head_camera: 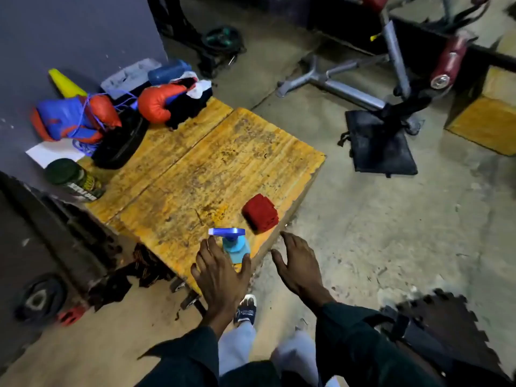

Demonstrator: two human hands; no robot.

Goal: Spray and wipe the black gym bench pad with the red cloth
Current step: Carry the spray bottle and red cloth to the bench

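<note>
A folded red cloth (260,213) lies near the front right corner of a worn yellow wooden box (212,163). A spray bottle (234,245) with a blue trigger head and pale blue body stands at the box's front edge. My left hand (220,272) is spread open just behind the bottle, fingers on either side of it, not closed on it. My right hand (300,263) hovers open to the right of the box's corner, just below the cloth. A black pad (379,146) lies on the floor by a grey bench frame (346,90).
Boxing gloves (156,103), a yellow cone (65,83), a dark tub (74,180) and other gear crowd the box's far left side. Weight plates (39,300) lie on the floor at left. Another yellow box (485,121) stands at right. Concrete floor lies between.
</note>
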